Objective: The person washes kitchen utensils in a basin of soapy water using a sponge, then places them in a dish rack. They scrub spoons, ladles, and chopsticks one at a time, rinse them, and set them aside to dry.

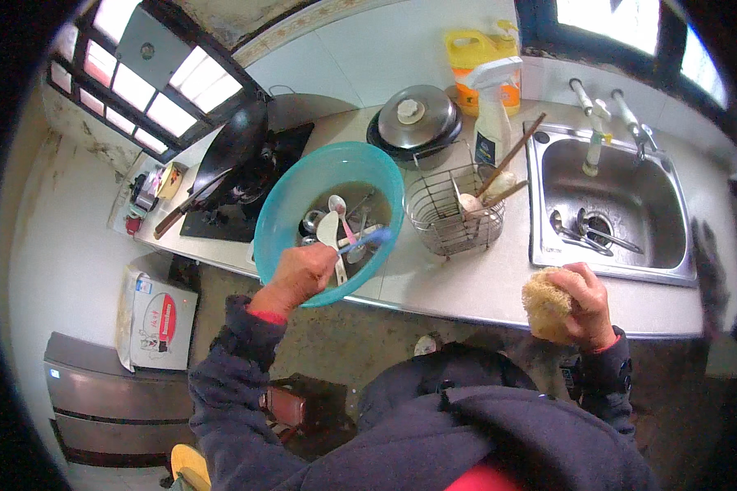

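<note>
My left hand is over the near side of a teal plastic basin, closed on a blue-handled utensil whose end is blurred. In the basin, murky water covers part of several utensils, among them a white rice paddle and a spoon with a pink handle. My right hand grips a tan loofah sponge in front of the counter's edge, below the sink. Metal ladles or large spoons lie in the sink by the drain.
A wire utensil basket with wooden-handled tools stands between basin and sink. Behind are a lidded pot, a white spray bottle and a yellow jug. A black wok sits on the stove at left. Taps rise behind the sink.
</note>
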The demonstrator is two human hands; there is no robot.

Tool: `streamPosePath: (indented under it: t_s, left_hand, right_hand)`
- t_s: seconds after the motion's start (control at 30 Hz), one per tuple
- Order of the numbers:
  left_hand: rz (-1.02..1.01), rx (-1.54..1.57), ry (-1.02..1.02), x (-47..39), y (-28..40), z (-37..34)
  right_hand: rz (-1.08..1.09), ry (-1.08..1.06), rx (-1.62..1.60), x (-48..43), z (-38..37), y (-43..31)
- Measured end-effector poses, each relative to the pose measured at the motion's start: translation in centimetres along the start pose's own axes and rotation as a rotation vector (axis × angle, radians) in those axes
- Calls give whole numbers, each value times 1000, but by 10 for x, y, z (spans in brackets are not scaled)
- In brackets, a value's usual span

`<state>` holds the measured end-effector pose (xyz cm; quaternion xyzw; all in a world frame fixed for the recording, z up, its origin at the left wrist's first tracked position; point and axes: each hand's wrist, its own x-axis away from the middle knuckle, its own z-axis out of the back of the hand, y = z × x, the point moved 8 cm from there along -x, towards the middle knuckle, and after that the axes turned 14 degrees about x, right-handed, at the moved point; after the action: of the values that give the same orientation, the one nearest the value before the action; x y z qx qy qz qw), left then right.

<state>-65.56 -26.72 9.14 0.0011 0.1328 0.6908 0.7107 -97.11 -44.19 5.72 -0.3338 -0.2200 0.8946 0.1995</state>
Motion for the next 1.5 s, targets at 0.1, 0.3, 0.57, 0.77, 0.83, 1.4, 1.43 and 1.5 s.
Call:
streamPosePath:
  t_s: [0.1, 0.3, 0.57, 0.77, 0.83, 1.4, 1.43, 1.5]
  left_hand:
    - [115, -11, -80, 6, -51, -11]
    - [5, -84, -247, -28, -109, -47]
    - [-155, 2, -692, -73, -141, -111]
    - [-68, 408, -539, -100, -130, -75]
    - [-105, 519, -277, -115, -106, -40]
    - [-319, 348, -524, -197, 106, -35]
    - [-258, 498, -564, -201, 104, -32]
    - [-223, 462, -642, -199, 104, -37]
  right_hand:
    - [10, -11, 49, -9, -9, -14]
    - [-35, 4, 142, -19, -35, -48]
    - [-219, 104, 246, 1, -44, -85]
    - [-262, 109, 348, 17, -27, -89]
    - [-260, 131, 333, 17, -19, -81]
    - [-187, 151, 216, 26, 34, -14]
    - [-182, 151, 218, 28, 36, -11]
    - [-177, 156, 227, 31, 38, -6]
